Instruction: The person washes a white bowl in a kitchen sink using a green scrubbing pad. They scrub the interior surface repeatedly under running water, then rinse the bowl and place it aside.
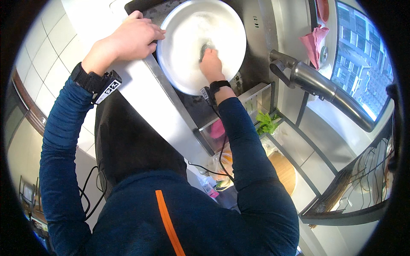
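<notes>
A large white basin with a blue rim (162, 65) sits in the dark sink (197, 107); its inside looks bright and whitish, perhaps with suds. My right hand (212, 64) is inside the basin, fingers closed on a dark grey scrubber (203, 51), probably a wire scourer. Over the sink's near left edge, my left hand (141, 37) is bent, its fingertips at the basin's rim; whether it grips the rim is not clear. Both wrists wear black straps with small devices.
A dark metal faucet (320, 83) reaches out on the right. Green leaves (267, 122) and a round wooden board (282, 171) lie below it by a metal rack (306, 147). A pink cloth (315, 44) hangs near the window. A black cable (223, 150) runs beside my right arm.
</notes>
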The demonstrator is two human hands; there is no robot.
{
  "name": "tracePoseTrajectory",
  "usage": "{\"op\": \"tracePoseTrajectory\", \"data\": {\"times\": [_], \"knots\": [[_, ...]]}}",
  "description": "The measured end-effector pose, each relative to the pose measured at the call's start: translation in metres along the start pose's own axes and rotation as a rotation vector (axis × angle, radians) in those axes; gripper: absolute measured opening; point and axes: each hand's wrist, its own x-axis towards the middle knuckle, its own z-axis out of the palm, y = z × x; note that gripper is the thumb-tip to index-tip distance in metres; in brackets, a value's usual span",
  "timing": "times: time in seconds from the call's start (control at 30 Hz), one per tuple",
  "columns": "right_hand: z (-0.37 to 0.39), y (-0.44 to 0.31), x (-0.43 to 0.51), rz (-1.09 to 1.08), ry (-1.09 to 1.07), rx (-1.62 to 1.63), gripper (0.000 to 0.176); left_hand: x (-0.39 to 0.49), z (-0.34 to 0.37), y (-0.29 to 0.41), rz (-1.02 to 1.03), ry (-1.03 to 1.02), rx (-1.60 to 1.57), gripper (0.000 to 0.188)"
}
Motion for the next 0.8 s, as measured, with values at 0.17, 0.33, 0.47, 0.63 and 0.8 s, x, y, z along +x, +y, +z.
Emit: {"op": "tracePoseTrajectory", "data": {"times": [0.17, 0.33, 0.47, 0.63, 0.8], "knots": [[-0.012, -0.032, 0.013, -0.396, -0.762, -0.064, 0.013, 0.002, -0.002, -0.001, -0.014, -0.07, -0.028, 0.045], [-0.015, -0.099, 0.03, -0.07, -0.368, 1.182, 0.029, 0.003, -0.006, -0.001, 0.0, -0.082, -0.034, 0.044], [-0.01, -0.076, 0.012, -0.155, -0.435, 0.857, 0.033, 0.003, -0.003, -0.001, -0.001, -0.093, -0.026, 0.043], [-0.036, 0.023, -0.005, -0.281, -0.576, -0.138, 0.027, 0.002, -0.004, 0.001, 0.001, -0.085, -0.038, 0.042], [-0.066, 0.045, 0.041, -0.204, 0.141, -0.527, 0.016, 0.002, -0.009, 0.0, 0.016, -0.07, -0.012, 0.04]]}}
